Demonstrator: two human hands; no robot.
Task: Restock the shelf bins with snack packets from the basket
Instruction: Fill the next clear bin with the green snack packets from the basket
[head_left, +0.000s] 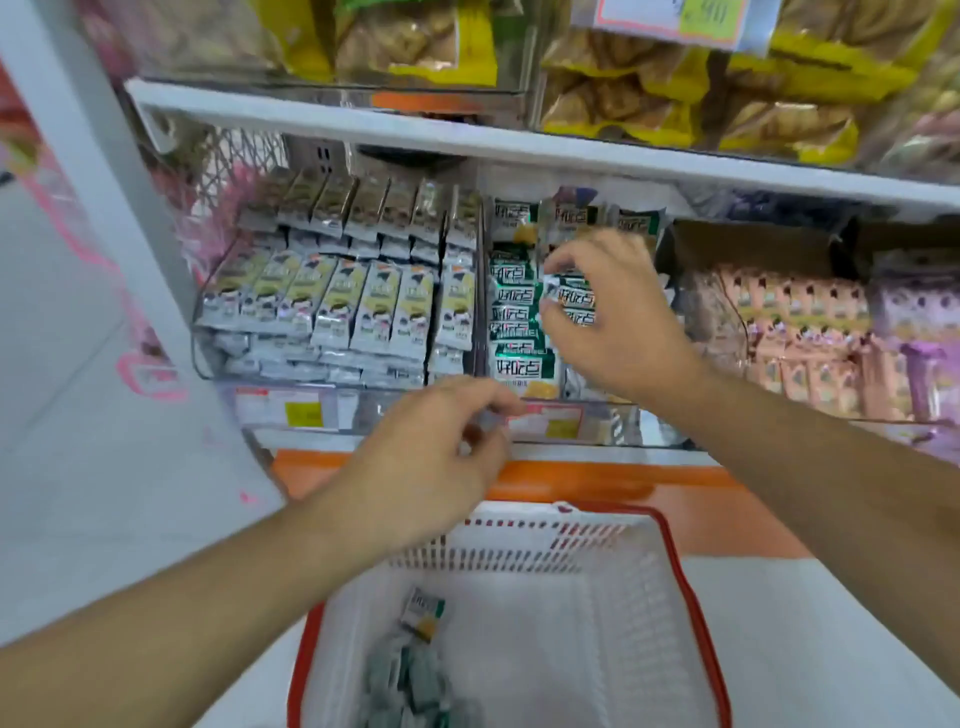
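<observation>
Two hands work at the shelf. The right hand (618, 317), at one o'clock, pinches one green snack packet (569, 297) over the middle bin (613, 415). The left hand (431, 457), fingers loosely curled, holds nothing discernible. The basket (691, 597), at six o'clock, keeps a few packets (410, 680).

**Both bare arms reach forward, hands raised**

The right hand (618, 317) is stretched furthest ahead, back of the hand up, its fingertips (553, 267) curled in a pinching grip. The left hand (431, 457) sits lower and nearer, fingers loosely bent, thumb close to the forefinger. Both forearms are bare, angling in from the lower corners.
</observation>
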